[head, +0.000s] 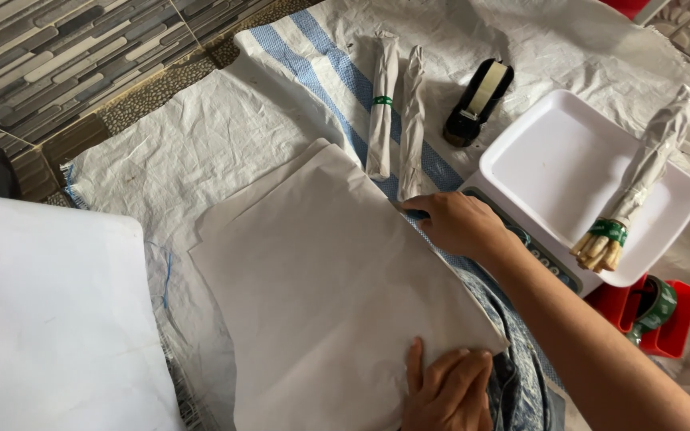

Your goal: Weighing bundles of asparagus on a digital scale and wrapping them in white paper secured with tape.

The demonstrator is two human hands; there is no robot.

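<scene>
- Right hand [461, 226] pinches the far right edge of the large off-white paper sheets [321, 295], fingers closed on the top sheet.
- Left hand [445, 391] lies flat with fingers spread on the near corner, pinning the sheets without clasping.
- Paper looks light, floppy, easily creased; edges and corners seem best to take.
- Just beyond the right hand: two paper-wrapped bundles [397, 112].
- Right of it, a white scale tray [553, 172] holding a wrapped bundle of pale stalks [640, 179], close enough to snag.
- Farther off, a black tape dispenser [477, 100].
</scene>
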